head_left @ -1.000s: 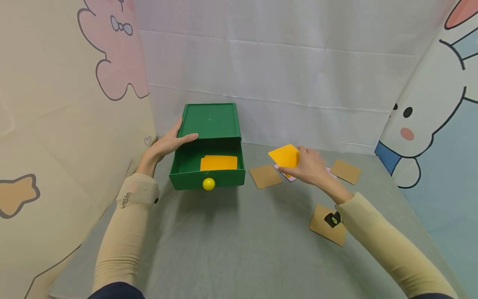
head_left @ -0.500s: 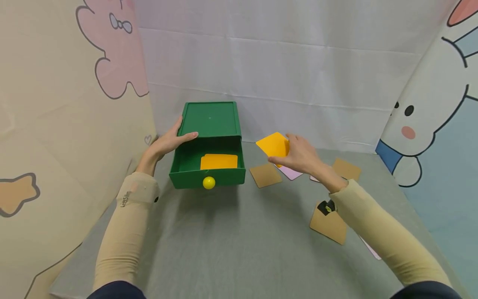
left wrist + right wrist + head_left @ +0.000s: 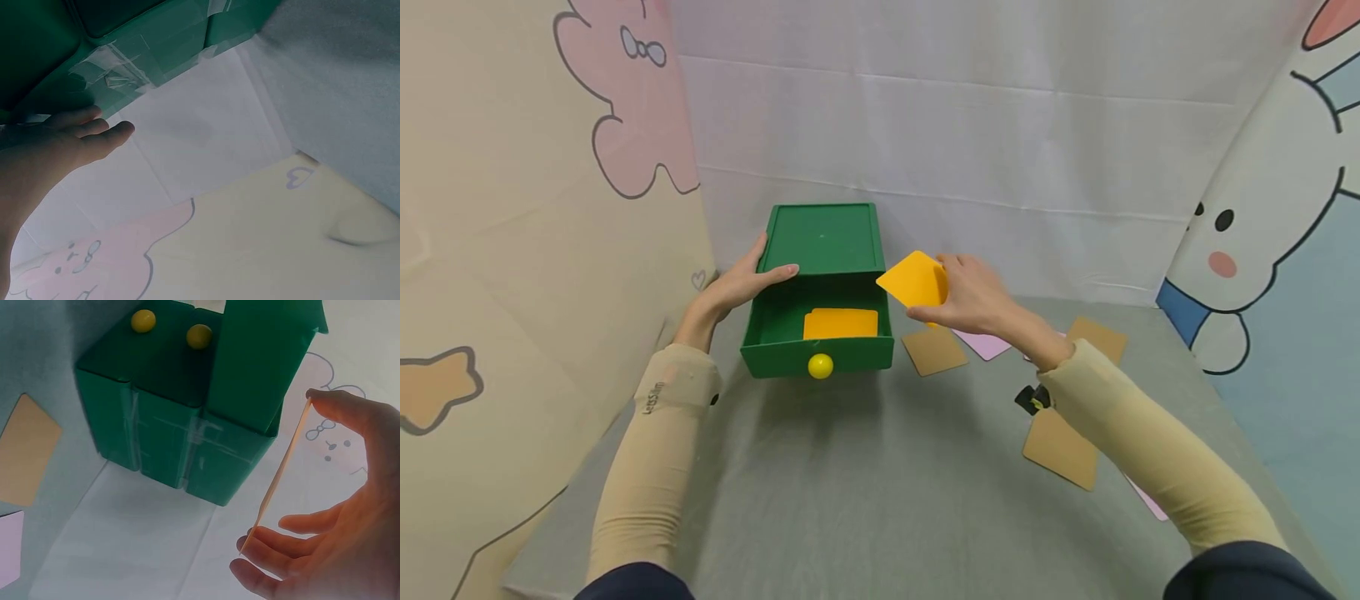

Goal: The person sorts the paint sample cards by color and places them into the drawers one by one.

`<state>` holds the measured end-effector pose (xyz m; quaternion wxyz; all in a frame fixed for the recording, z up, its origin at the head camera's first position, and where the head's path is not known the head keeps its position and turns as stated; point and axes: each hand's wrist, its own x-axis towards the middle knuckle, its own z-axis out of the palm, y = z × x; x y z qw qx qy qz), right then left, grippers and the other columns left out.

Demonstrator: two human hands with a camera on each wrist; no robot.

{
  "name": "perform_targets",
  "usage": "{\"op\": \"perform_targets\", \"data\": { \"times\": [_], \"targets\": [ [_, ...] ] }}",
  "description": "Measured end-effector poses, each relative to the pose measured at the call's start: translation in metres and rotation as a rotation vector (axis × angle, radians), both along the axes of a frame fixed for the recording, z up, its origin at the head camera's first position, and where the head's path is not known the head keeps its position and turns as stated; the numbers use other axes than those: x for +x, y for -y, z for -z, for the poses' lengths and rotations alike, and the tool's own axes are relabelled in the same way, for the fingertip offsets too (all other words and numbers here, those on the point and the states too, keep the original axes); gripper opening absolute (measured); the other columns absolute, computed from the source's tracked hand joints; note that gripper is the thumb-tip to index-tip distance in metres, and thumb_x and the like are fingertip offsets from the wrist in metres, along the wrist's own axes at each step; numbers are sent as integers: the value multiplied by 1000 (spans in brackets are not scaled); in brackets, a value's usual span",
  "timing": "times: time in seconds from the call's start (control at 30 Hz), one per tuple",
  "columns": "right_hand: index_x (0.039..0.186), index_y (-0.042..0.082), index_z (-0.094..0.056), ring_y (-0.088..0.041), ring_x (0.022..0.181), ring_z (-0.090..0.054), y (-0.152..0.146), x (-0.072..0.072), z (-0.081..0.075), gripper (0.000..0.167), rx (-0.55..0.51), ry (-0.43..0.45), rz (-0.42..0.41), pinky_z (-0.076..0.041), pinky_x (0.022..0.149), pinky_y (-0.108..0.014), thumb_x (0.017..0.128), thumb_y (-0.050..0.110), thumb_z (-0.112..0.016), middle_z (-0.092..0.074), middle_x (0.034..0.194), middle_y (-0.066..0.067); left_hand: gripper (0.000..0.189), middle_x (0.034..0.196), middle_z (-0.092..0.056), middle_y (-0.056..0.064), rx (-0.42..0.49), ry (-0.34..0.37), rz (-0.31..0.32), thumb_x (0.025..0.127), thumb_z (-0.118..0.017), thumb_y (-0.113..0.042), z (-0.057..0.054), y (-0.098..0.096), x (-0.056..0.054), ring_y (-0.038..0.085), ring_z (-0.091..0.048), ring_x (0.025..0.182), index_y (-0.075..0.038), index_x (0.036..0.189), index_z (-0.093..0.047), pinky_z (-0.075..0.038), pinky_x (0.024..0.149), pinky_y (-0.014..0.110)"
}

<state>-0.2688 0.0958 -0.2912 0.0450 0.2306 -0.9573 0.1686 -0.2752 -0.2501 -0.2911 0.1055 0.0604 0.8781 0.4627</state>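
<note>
A green drawer unit stands at the back left with its top drawer pulled out. Yellow cards lie in this drawer, and a round yellow knob sits on its front. My left hand rests against the unit's left side, fingers extended along it and thumb over the top. Pinched between thumb and fingertips of my right hand is another yellow card, raised beside the drawer's right edge. In the right wrist view that card appears edge-on and slightly bent.
Face-down brown cards lie right of the unit on the grey cloth, with purple cards among them. A white curtain hangs close behind. Tape joins the stacked drawers, two showing yellow knobs.
My right hand has carried the yellow card leftward and a little up, up to the drawer's right edge. A purple card has come into sight behind it. The left hand stays in place.
</note>
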Motion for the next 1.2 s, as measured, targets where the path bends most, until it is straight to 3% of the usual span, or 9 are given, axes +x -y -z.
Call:
{"op": "perform_targets", "data": {
  "times": [0.17,0.43,0.57,0.67,0.77,0.87,1.2],
  "targets": [
    [141,0,-42,-31,105,-51,11,1,-5,89,8,-15,-41,-46,87,-42,76,55,-69,-54,130,-17,97,162,19,6,5,-7,13,95,-54,-42,1,1,-2,34,6,151,-24,152,23,-8,119,63],
    [139,1,-44,-32,115,-48,28,0,-10,86,19,-26,-123,-45,94,-44,77,54,-70,-53,132,-16,97,163,16,6,4,3,1,95,-54,-43,0,0,-3,35,2,151,-24,152,22,-10,119,62],
    [140,3,-44,-30,114,-48,36,0,-13,86,27,-31,-149,-45,91,-43,76,56,-69,-53,132,-14,100,163,18,3,-12,2,-14,93,-55,-50,13,8,-18,34,4,151,-29,151,24,-9,118,63],
    [140,5,-44,-29,114,-48,41,0,-14,86,29,-35,-167,-45,90,-42,76,57,-69,-54,130,-12,100,163,17,2,-12,3,-19,93,-55,-50,14,10,-21,33,3,151,-30,151,24,-9,119,62],
    [140,5,-44,-29,114,-48,46,0,-14,86,31,-37,-180,-44,91,-42,76,57,-68,-55,128,-12,99,162,18,5,-12,16,-16,94,-55,-46,1,3,-9,34,6,151,-25,151,24,-8,119,62],
    [141,5,-43,-29,115,-47,50,0,-15,85,32,-37,-196,-44,92,-43,76,56,-67,-55,128,-11,99,162,20,5,-19,22,-13,95,-54,-45,-5,0,-3,33,8,151,-23,151,24,-6,119,61],
    [143,7,-39,-29,118,-44,63,0,-10,86,39,-6,-247,-42,94,-44,77,55,-66,-51,132,-11,97,162,18,7,-33,19,-21,95,-53,-44,-4,-3,1,34,7,151,-20,152,23,-7,119,61]
  ]
}}
